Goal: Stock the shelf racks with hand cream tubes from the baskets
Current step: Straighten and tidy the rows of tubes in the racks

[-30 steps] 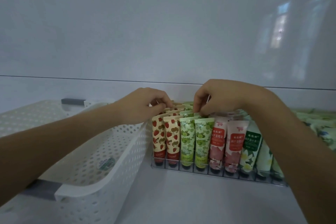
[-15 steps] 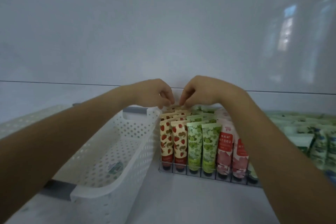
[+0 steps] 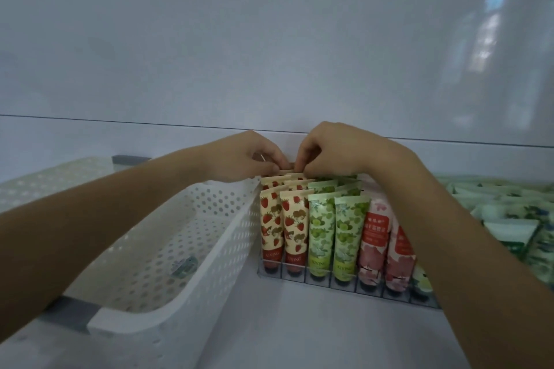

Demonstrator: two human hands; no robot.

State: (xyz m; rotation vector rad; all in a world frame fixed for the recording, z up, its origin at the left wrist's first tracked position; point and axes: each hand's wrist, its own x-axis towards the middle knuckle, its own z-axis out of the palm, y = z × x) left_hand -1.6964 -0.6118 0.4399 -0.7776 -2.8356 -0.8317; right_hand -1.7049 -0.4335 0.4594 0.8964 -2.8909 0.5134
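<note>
White basket (image 3: 209,219) lies under the left forearm; left hand (image 3: 248,156) and right hand (image 3: 332,150) meet, both pinching the rearmost strawberry tube (image 3: 284,172) in the rack (image 3: 344,283) beneath them

1. Dim overall, with a cool grey-blue cast. Light is soft and diffuse, with no hard shadows.
2. Glossy back wall (image 3: 269,39) shows a pale window reflection (image 3: 488,30) upper right; glare is mild.
3. Wide-angle stretch: left forearm (image 3: 90,234) and right forearm (image 3: 479,263) swell and darken toward the lower corners.
4. Front-row hand cream tubes (image 3: 322,234) are fairly sharp.
5. Loose tubes (image 3: 509,219) far right are smeared and out of focus.
</note>
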